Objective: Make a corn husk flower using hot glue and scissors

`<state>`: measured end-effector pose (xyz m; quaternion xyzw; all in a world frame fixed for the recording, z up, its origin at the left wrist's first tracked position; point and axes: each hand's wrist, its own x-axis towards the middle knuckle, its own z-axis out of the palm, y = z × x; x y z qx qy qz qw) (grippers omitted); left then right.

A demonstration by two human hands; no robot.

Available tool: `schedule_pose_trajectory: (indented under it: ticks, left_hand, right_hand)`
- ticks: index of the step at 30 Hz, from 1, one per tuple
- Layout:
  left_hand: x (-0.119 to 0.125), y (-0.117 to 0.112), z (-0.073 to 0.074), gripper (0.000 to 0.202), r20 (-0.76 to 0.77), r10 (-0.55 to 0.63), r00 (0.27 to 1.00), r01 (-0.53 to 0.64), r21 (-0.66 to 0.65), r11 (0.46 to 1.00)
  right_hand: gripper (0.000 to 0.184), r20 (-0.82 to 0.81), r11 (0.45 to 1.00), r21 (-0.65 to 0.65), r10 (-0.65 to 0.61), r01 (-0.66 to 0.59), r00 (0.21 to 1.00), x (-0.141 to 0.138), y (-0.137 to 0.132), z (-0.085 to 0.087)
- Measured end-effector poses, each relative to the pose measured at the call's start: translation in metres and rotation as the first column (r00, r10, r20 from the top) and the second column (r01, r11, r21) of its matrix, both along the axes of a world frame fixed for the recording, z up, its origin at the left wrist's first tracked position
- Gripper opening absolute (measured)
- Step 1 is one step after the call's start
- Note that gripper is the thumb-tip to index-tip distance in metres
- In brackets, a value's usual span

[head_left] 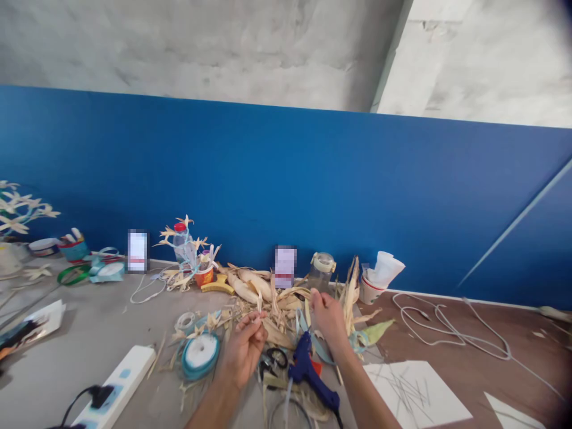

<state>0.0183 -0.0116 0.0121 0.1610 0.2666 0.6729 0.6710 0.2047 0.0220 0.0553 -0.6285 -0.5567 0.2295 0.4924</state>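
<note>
My left hand (245, 347) is closed in a pinch, with a small pale strip of corn husk (259, 302) standing up from its fingertips. To the right and a little higher, my right hand (328, 314) is also closed, fingertips together; what it holds, if anything, I cannot make out. Behind and between both hands lies a heap of dry corn husks (279, 333). A blue glue gun (308, 369) rests between my forearms, close to black-handled scissors (274, 359). Left of my left hand is a spool of teal ribbon (199, 356).
A white power strip (118, 381) lies front left. Along the blue partition (286, 179) stand a phone (285, 267), a lidded jar (322, 271), paper cups (373, 289) and a bottle (182, 247) beside husk flowers. A white cable (447, 325) and paper with thin wires (415, 393) lie right.
</note>
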Motion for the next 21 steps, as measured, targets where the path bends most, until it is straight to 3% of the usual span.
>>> schedule_pose_trajectory:
  ticks: [2, 3, 4, 6, 8, 9, 11, 13, 16, 21]
  left_hand:
    - [0.000, 0.000, 0.001, 0.019, 0.013, -0.013, 1.000, 0.013, 0.006, 1.000]
    - [0.000, 0.000, 0.001, 0.020, 0.015, -0.016, 1.000, 0.016, 0.005, 1.000]
    - [0.001, -0.001, 0.001, 0.020, 0.017, -0.015, 1.000, 0.015, 0.002, 1.000]
    - [0.001, -0.001, 0.001, 0.020, 0.010, -0.013, 1.000, 0.013, -0.002, 1.000]
    - [0.002, -0.002, 0.002, 0.021, -0.005, -0.019, 1.000, 0.019, -0.005, 1.000]
    - [0.002, -0.002, 0.002, 0.022, -0.012, -0.025, 1.000, 0.025, -0.008, 1.000]
    - [0.002, -0.002, 0.002, 0.023, -0.020, -0.043, 0.999, 0.043, -0.008, 0.999]
    - [0.002, -0.002, 0.002, 0.024, -0.024, -0.059, 0.998, 0.059, -0.002, 0.998]
    - [0.004, -0.004, 0.004, 0.025, -0.050, -0.088, 0.995, 0.088, 0.004, 0.996]
    - [0.008, -0.009, 0.008, 0.024, -0.092, -0.125, 0.988, 0.128, 0.024, 0.992]
  right_hand:
    - [0.022, 0.172, 0.959, 0.213, -0.227, 0.188, 0.959, 0.014, 0.006, 0.004]
    - [0.021, 0.198, 0.948, 0.266, -0.230, 0.174, 0.953, 0.015, 0.005, 0.005]
    - [0.021, 0.200, 0.951, 0.285, -0.181, 0.120, 0.963, 0.012, 0.003, 0.004]
    - [0.029, 0.113, 0.980, 0.148, 0.115, -0.131, 0.987, -0.005, -0.006, -0.003]
    - [0.026, -0.150, 0.922, -0.015, 0.380, -0.387, 0.913, -0.030, -0.017, -0.013]
    - [0.024, -0.317, 0.889, -0.053, 0.417, -0.454, 0.852, -0.042, -0.021, -0.018]
    - [0.024, -0.596, 0.848, -0.124, 0.351, -0.515, 0.722, -0.061, -0.026, -0.025]
    - [0.023, -0.741, 0.816, -0.174, 0.261, -0.552, 0.619, -0.071, -0.025, -0.030]
    - [0.023, -0.813, 0.786, -0.200, 0.200, -0.585, 0.547, -0.074, -0.019, -0.032]
    - [0.023, -0.850, 0.748, -0.176, 0.213, -0.640, 0.482, -0.073, -0.012, -0.036]
